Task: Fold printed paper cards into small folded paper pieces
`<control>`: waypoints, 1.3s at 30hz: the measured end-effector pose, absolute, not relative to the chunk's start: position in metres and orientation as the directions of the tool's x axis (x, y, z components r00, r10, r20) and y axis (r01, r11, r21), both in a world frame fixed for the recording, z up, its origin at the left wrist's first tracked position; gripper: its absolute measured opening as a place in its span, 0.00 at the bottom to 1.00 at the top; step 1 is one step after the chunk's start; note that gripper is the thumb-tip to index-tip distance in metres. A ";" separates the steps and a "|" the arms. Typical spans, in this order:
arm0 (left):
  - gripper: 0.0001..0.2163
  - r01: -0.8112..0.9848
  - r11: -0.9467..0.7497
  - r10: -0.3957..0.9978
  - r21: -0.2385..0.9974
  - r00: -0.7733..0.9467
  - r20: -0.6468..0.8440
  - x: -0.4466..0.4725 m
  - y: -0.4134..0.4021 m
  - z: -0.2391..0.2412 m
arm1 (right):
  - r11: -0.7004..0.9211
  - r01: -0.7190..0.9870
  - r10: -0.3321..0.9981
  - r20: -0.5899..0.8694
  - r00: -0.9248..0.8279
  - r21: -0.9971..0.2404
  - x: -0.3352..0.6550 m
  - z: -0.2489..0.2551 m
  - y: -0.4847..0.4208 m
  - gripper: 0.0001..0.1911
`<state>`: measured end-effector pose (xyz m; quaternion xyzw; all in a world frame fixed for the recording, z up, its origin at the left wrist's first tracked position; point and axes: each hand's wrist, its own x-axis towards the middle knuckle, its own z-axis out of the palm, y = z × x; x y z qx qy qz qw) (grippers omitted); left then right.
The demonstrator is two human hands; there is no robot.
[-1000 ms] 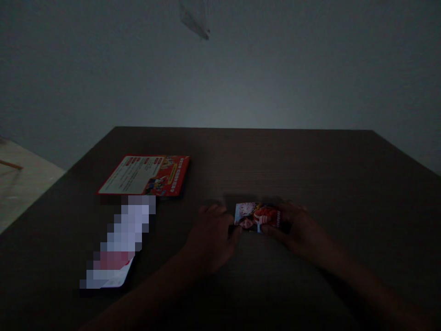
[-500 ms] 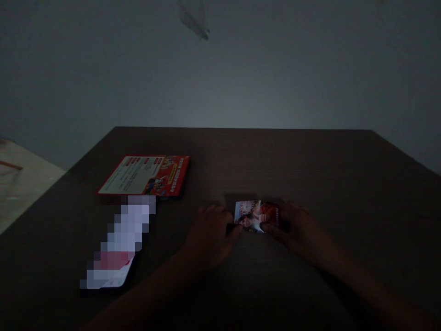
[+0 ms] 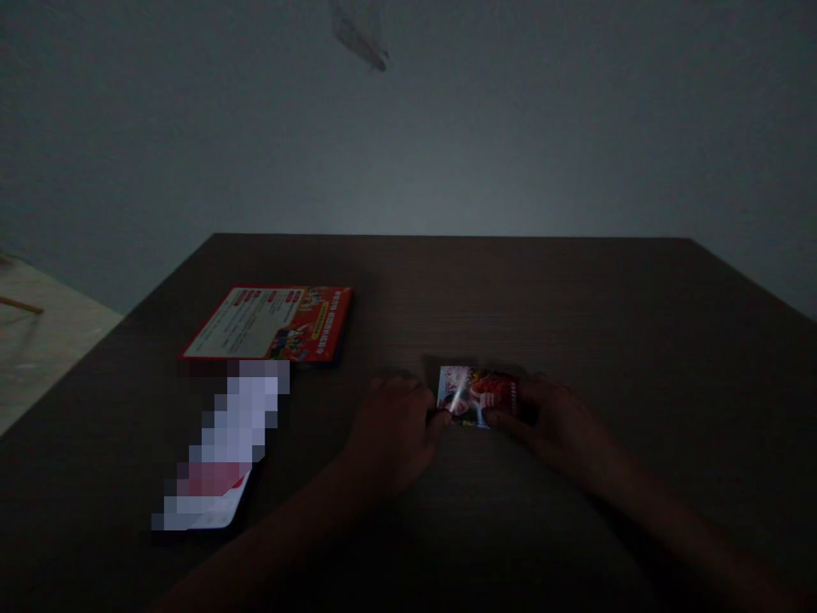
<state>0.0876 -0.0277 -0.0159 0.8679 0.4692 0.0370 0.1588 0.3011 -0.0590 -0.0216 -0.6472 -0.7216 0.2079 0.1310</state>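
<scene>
glossy card (image 3: pixel 476 393) sits pinched by right hand (image 3: pixel 554 419), left hand (image 3: pixel 394 432) curled inward, grip unclear.

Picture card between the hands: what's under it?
Dark tabletop shows around the picture card. What lies directly beneath is covered by it and, at one end, the right hand, so anything there cannot be seen.

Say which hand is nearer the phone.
Left. The left hand is right of the phone, at the card; the right hand is farther right, at the card's right end.
</scene>
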 end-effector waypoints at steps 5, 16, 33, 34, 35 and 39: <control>0.13 0.811 -0.502 0.820 0.301 0.557 -0.133 0.089 -0.025 -0.014 | 0.071 0.897 0.987 -0.098 -0.126 -0.437 0.301 -0.021 -0.058 0.11; 0.14 0.823 -0.491 0.819 0.287 0.548 -0.171 0.091 -0.024 -0.008 | 0.060 0.913 0.990 -0.097 -0.107 -0.403 0.299 -0.020 -0.056 0.13; 0.14 0.825 -0.483 0.821 0.295 0.543 -0.175 0.091 -0.023 -0.009 | 0.002 0.862 1.000 -0.013 -0.010 -0.507 0.299 -0.026 -0.059 0.22; 0.14 0.826 -0.480 0.821 0.294 0.542 -0.182 0.091 -0.023 -0.009 | 0.011 0.869 0.999 0.038 0.009 -0.495 0.299 -0.026 -0.060 0.26; 0.14 0.829 -0.477 0.821 0.293 0.539 -0.189 0.092 -0.023 -0.008 | 0.028 0.884 0.995 0.093 0.018 -0.468 0.298 -0.026 -0.062 0.30; 0.13 0.830 -0.478 0.820 0.287 0.539 -0.194 0.092 -0.023 -0.006 | 0.218 0.890 0.966 0.218 -0.138 -0.400 0.291 -0.022 -0.065 0.19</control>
